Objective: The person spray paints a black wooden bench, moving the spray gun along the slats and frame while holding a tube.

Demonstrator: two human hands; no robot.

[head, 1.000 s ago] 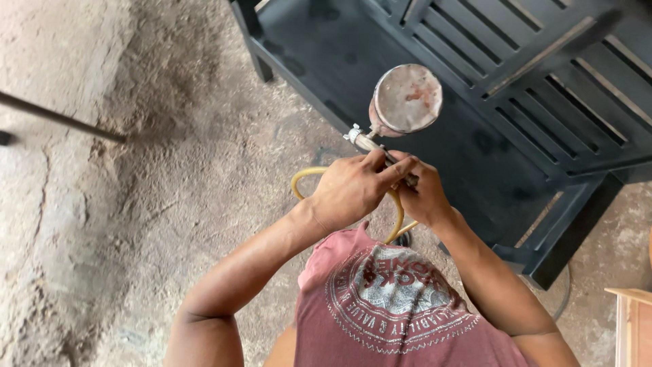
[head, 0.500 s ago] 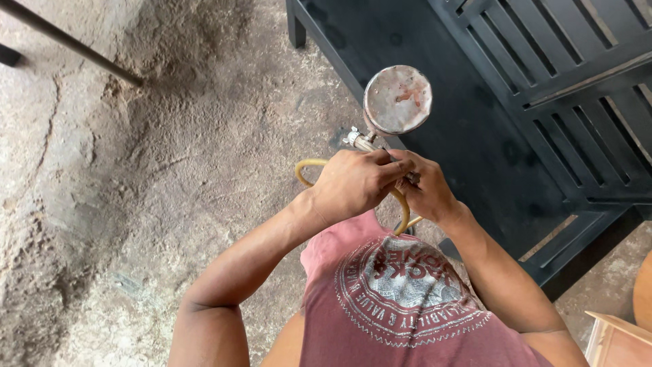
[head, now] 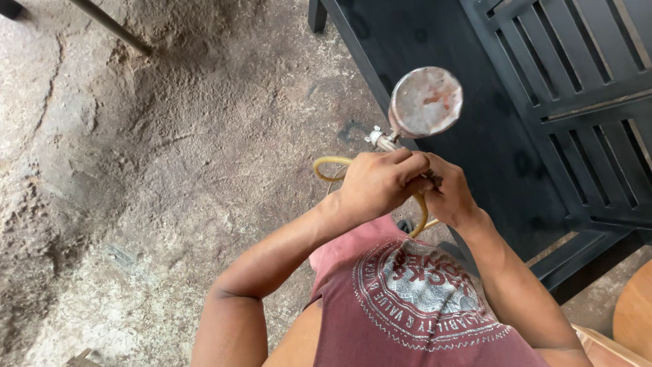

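A spray gun (head: 390,141) with a round metal cup (head: 426,102) on top is held in front of my chest, its nozzle pointing left. My left hand (head: 377,182) wraps over the gun's body from the left. My right hand (head: 449,193) grips the handle from the right, fingers meeting those of the left hand. A yellow hose (head: 331,164) loops out from under my hands and curls back down toward my red shirt. The gun's handle and trigger are hidden under my fingers.
A black painted slatted wooden piece of furniture (head: 543,115) fills the upper right, close beyond the cup. The ground (head: 156,177) is rough, dusty concrete. A dark metal rod (head: 112,27) lies at the upper left. A pale wooden edge (head: 635,312) shows at the lower right.
Both hands keep their hold on the spray gun throughout. The view has shifted, so the black furniture sits further right and the rod further toward the upper left corner.
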